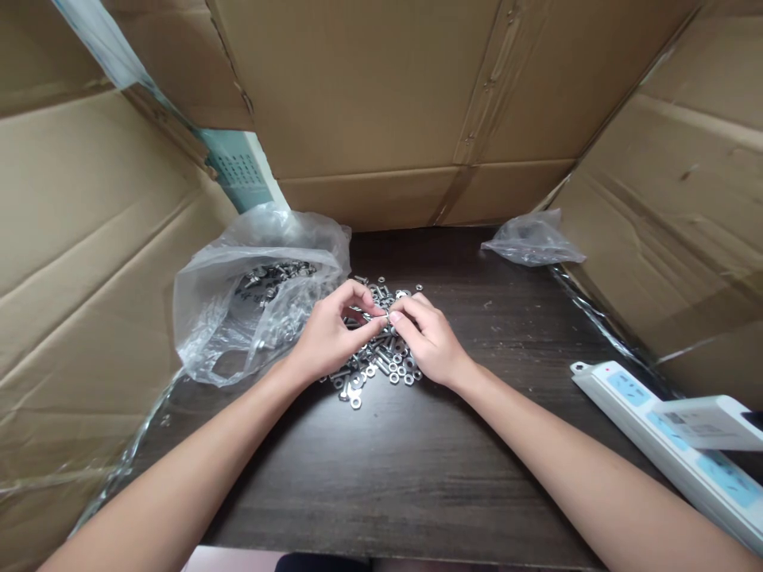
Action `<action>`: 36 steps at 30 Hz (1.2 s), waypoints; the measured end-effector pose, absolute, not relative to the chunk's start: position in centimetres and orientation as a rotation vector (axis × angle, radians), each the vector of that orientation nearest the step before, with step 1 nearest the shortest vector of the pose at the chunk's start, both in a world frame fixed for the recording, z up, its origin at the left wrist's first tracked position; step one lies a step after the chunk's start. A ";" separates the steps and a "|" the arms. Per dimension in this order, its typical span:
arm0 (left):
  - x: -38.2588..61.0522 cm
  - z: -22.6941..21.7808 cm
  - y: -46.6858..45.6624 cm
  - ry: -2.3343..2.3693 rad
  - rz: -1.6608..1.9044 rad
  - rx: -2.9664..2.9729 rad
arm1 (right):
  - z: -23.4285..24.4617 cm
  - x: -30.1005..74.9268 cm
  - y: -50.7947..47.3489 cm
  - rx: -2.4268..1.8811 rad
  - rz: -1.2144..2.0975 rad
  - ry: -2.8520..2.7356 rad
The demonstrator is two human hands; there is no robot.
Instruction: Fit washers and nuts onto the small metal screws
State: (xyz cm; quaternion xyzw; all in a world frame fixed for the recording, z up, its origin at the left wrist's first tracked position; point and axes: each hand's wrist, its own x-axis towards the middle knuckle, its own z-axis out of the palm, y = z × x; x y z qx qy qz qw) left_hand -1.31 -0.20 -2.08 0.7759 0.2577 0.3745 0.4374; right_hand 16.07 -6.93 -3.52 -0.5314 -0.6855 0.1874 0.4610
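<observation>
A loose pile of small metal bolts, nuts and washers [374, 373] lies on the dark wooden table [417, 469]. Both my hands hover over the pile and meet fingertip to fingertip. My left hand [331, 338] pinches a small metal piece at its fingertips. My right hand [426, 338] pinches the same spot from the other side, and what exactly sits between the fingers is too small to name. A clear plastic bag [238, 310] with more metal hardware inside lies just left of my left hand.
Cardboard walls stand on the left [77, 278], back [405, 103] and right [673, 206]. A crumpled empty plastic bag [533, 241] lies at the back right. A white power strip [668, 429] sits at the right front, with a white box on it.
</observation>
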 end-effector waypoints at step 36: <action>-1.8 -1.7 0.4 0.640 0.846 1.828 | -2.9 16.1 -7.4 -1.218 0.607 -1.614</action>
